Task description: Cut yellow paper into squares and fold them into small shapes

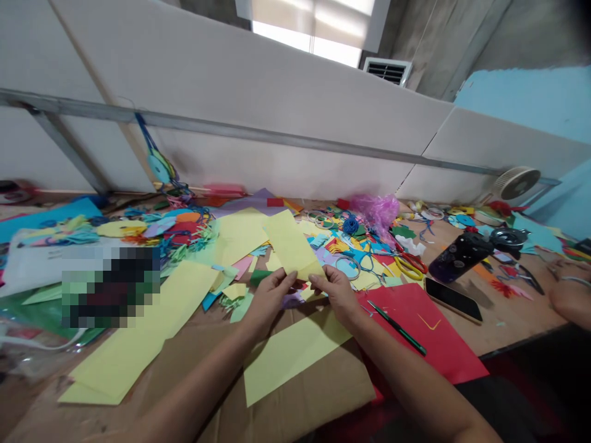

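Note:
Between my two hands is a strip of yellow paper (292,241), its near end folded over. My left hand (273,292) pinches the left corner of that folded end, thumb on top. On the other corner, my right hand (338,294) grips the paper between thumb and fingers. Beneath my forearms, a second yellow sheet (295,357) lies on a piece of brown cardboard (198,363). More long yellow strips (148,332) are to the left. Right of my right hand, a dark green pen or craft knife (399,329) rests on red paper (443,338).
Coloured paper scraps cover the table's middle. Yellow-handled scissors (409,267), a phone (452,299) and a dark bottle (462,253) are on the right. Another person's arm (572,292) rests at the right edge. A pink plastic bag (376,215) and a fan (517,184) stand near the wall.

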`<state>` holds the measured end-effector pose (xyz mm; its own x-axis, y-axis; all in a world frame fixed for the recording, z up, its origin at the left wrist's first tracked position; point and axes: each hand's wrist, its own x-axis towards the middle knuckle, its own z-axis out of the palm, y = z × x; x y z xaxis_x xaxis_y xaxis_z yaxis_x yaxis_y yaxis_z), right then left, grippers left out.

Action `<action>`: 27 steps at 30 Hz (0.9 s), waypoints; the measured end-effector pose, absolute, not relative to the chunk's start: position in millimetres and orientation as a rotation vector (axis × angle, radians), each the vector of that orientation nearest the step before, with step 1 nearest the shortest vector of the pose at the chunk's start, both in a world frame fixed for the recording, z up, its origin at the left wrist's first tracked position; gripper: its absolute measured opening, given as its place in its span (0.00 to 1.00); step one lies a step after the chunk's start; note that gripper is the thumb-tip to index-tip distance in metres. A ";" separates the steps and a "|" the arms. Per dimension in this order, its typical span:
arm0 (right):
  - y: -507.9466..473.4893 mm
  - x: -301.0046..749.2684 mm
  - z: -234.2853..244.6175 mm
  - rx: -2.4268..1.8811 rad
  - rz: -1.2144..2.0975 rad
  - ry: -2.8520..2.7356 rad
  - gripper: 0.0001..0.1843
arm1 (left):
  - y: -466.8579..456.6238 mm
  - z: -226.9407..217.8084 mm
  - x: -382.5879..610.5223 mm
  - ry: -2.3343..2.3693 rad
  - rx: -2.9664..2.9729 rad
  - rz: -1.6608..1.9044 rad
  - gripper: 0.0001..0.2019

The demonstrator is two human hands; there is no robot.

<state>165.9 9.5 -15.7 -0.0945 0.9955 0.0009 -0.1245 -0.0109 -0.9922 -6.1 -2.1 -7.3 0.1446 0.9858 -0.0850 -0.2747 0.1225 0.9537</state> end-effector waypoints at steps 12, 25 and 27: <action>6.4 166.8 -3.2 -0.980 1.420 -1.099 0.23 | -2.9 -2.4 -10.7 0.913 1.113 1.026 0.17; 4.1 170.4 1.6 -0.958 1.516 -1.098 0.23 | -5.7 0.2 -15.7 0.962 1.170 0.936 0.15; 3.7 170.7 1.0 -0.959 1.527 -1.097 0.22 | -5.5 -0.4 -16.2 0.965 1.199 0.936 0.15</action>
<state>170.7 3.7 1.0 -0.2018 0.9780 -0.0522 -0.2625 -0.1054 -0.9592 -16.2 -5.5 -0.4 0.3157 0.9439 -0.0964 -0.0680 0.1239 0.9900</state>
